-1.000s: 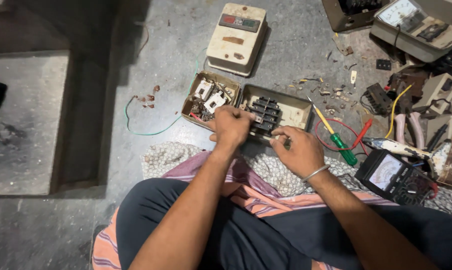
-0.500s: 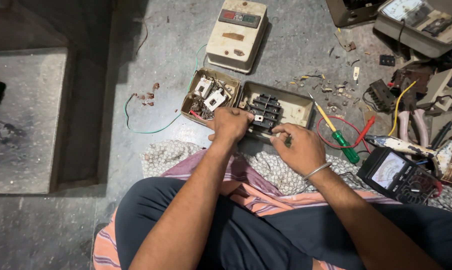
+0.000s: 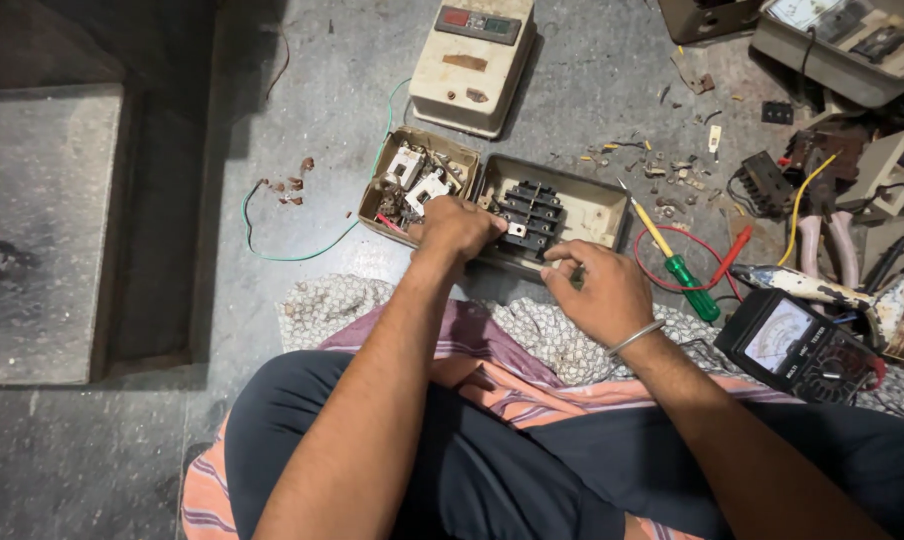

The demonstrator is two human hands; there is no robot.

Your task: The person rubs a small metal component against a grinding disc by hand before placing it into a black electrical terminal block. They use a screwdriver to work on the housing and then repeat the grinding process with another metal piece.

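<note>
Two bare hands work at floor level, over crossed legs draped in a pink striped cloth (image 3: 492, 345). Left hand (image 3: 459, 224): fingers curled narrow, pressing down on the near edge of an open grey-beige plastic switch housing (image 3: 592, 208); whether they pinch anything, cannot tell. Right hand (image 3: 602, 290): fingers bunched tight at the housing's near rim, a metal bangle on the wrist; what the tips hold is hidden. The housing lies on the grey concrete floor (image 3: 272, 300) just ahead of the knees, a black terminal block (image 3: 534, 208) inside it. Touching its left side, a second open tan box (image 3: 412, 185) with white parts. To the right: yellow-and-green screwdriver (image 3: 672, 255), black analogue meter (image 3: 797, 345). Farther out, a cream switch cover (image 3: 472, 65).
</note>
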